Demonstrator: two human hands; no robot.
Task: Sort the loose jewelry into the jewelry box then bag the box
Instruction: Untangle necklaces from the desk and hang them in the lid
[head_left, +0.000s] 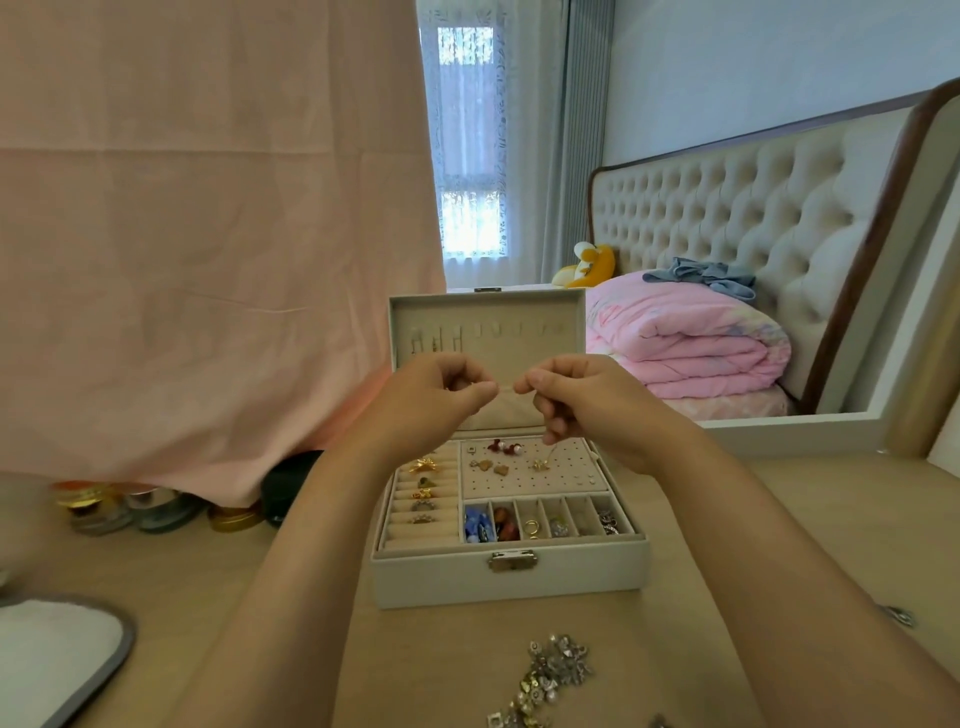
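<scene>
"Jewelry box (509, 577): location and condition?" asks the first speaker.

"It stands on the bench (441, 665) at the centre of the view, with its front wall facing the person," answers the second. "The lid (488, 322) is raised upright behind the tray. The latch (511, 561) sits on the front wall."

"Contents?"

"Left section: ring rolls (415, 525) carrying several rings. Rear right: a perforated earring panel (571, 475) with a few pieces set on it. Front right: a row of narrow compartments (582, 519) holding beads, rings and small metal pieces."

"Hand status?"

"Both hands are raised above the open box, in front of the lid, close together but not touching. The left hand (431, 400) has its fingers curled, with the thumb pressed to the forefinger on one end of the necklace (540, 464). A gold glint shows under the fingers. The right hand (587, 400) pinches the other end the same way, its other fingers curled. A thin strand drops from the right hand to a small gold pendant at the earring panel. Whether the pendant touches the panel cannot be told."

"Unsorted stock?"

"The loose jewelry (550, 670) lies in a heap on the bench, in front of the box and between the forearms. One separate piece (898, 616) lies near the right edge. A row of jars (156, 512) stands at the left under a pink cloth (208, 260)."
</scene>
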